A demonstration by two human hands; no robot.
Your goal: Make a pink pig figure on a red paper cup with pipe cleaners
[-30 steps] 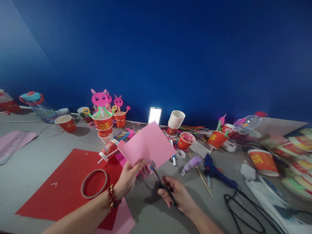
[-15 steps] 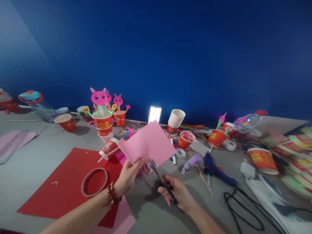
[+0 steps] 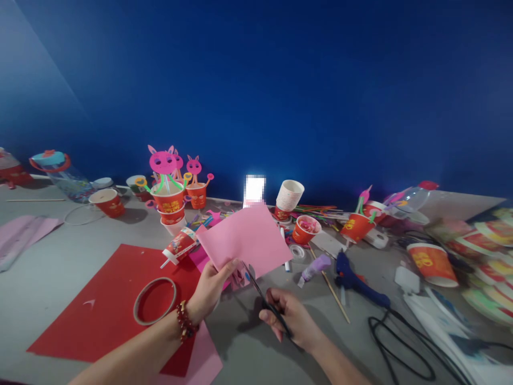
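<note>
A pink paper sheet [image 3: 250, 238] is pinched at its lower left edge by my left hand [image 3: 214, 286], thumb on top, a red bead bracelet on the wrist. My right hand [image 3: 290, 315] is closed round the handles of black scissors [image 3: 274, 310]. The scissor blades lie at the sheet's lower edge, just right of my left thumb. Small cut pieces or a curled part of paper show under the blades; their shape is unclear.
Red paper [image 3: 100, 299] with a tape ring [image 3: 155, 301] lies to the left. Behind stand cups with pink animal faces [image 3: 163, 162] and stacked white cups [image 3: 290, 195]. On the right are a blue glue gun [image 3: 356, 283], its black cable, a purple glue bottle [image 3: 316, 267] and a wooden stick [image 3: 335, 297].
The pink sheet has turned and shifted slightly to the right and down. The scissor tips have moved slightly left, closer to my left thumb. Both hands have otherwise barely moved.
</note>
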